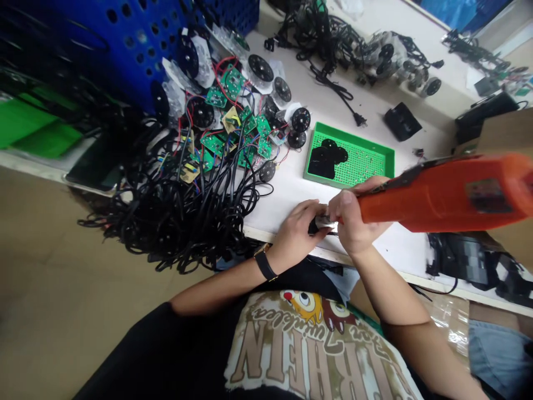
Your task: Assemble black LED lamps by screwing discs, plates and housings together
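Note:
My left hand (296, 229) rests near the bench's front edge, its fingers curled around a small part with black and shiny silver surfaces (323, 223). My right hand (353, 221) is wrapped around the narrow end of an orange power tool that looks like an electric screwdriver (441, 194). The tool's wide end reaches out to the right, close to the camera. Fingers cover its tip, which is over or beside the small part; whether they touch cannot be seen. Just beyond my hands lies a green tray (353, 132) with several black round-edged pieces (327, 158) and many tiny metal bits.
Left of my hands, a heap of black cables (200, 205) hangs over the edge, below green circuit boards (233, 83) and round black parts. A blue perforated crate (137, 39) stands behind. More cables (320, 33), a black block (402, 121) and a cardboard box (506, 133) occupy the right.

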Tool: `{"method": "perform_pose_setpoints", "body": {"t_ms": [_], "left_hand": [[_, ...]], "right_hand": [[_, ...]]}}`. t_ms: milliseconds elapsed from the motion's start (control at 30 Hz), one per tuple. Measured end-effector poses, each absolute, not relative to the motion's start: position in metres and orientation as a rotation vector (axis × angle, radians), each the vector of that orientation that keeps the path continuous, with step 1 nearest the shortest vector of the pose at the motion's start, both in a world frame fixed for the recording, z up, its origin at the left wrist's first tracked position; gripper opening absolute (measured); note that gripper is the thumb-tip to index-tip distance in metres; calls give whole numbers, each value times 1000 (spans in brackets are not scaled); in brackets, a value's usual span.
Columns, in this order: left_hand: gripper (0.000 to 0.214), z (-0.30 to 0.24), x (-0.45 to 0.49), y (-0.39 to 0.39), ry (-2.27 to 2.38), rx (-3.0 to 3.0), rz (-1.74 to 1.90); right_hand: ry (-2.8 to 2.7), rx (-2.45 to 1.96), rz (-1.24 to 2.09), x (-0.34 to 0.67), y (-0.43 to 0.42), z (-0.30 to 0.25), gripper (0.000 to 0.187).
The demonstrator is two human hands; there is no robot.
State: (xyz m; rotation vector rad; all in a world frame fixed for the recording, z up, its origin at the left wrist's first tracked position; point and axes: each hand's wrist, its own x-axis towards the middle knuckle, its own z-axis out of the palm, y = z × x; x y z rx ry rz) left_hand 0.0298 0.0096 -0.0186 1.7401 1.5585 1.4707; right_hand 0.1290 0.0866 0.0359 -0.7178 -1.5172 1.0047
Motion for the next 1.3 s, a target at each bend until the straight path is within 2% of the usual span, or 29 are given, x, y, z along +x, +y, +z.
{"method": "perform_pose_setpoints", "body": {"t_ms": [167, 367, 500, 700, 833, 1067, 1300], "left_hand": [[40, -21, 30, 11, 1598, 1746, 1499], [48, -14, 31, 12, 1615, 1753, 1441], [44, -6, 28, 16, 1659, 1841, 1326], [39, 4, 27, 23, 1665, 1991, 1215], [36, 6, 30, 22, 1685, 2061, 1164], [20, 13, 34, 21, 1772, 2129, 1027], [17, 19, 33, 21, 1756, 2074, 969]], "right_hand": [[-1496, -744, 1000, 124, 86, 37, 28], [-1156, -598, 1010, 126, 91, 68, 23], [-1080, -541, 919, 138, 94, 78, 32], [-1123, -629, 909, 149, 97, 62, 22], [-1195, -696, 893, 152, 99, 54, 25], [-1229, -757, 926, 153, 101, 41, 30], [-1277, -833, 855, 155, 104, 37, 25]]}}
